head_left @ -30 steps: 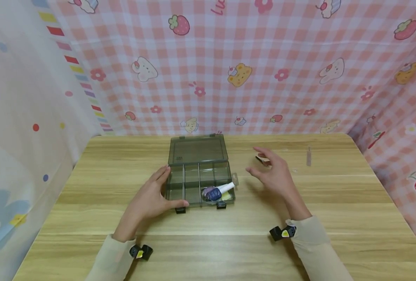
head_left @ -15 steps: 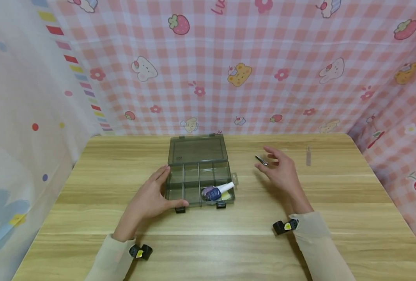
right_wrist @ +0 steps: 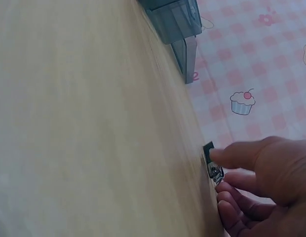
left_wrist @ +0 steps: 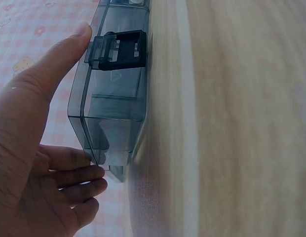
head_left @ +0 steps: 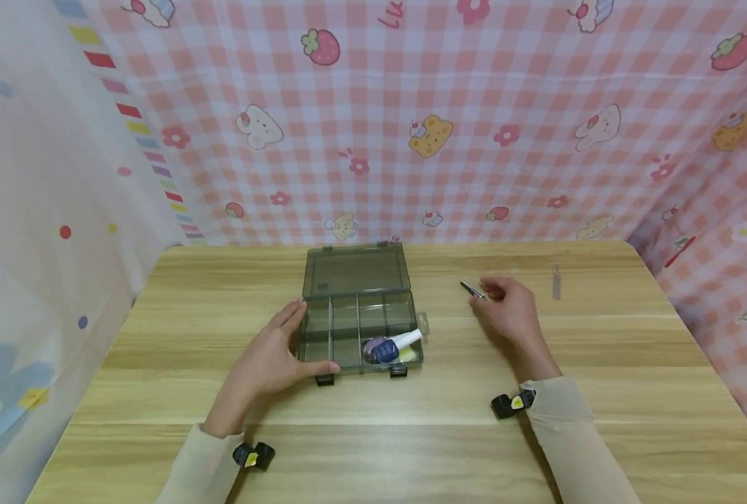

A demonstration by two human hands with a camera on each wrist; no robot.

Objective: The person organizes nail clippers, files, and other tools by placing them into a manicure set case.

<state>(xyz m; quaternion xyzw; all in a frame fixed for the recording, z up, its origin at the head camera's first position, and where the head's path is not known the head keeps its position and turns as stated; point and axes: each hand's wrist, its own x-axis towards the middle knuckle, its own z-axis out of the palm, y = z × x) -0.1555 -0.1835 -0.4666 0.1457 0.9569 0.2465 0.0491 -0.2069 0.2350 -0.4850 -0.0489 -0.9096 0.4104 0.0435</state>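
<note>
A smoky see-through plastic compartment box lies with its lid tipped back. Across its left end my left hand holds it, thumb on the front rim and fingers at the left side. In the front right compartment a dark blue nail polish bottle with a white cap leans on the rim, near a purple item and something yellow. To the right of the box, my right hand pinches a small metal nail clipper low at the tabletop; its fingers partly hide the clipper.
A small translucent strip lies farther right on the wooden table. A clear tab-like piece shows at the box's right side. Behind the table hangs a pink checked cloth. Black latches stick out at the box's front.
My right hand has moved slightly right and down to the nail clipper, and its thumb and fingers have closed on it. My left hand and the box have stayed put.
</note>
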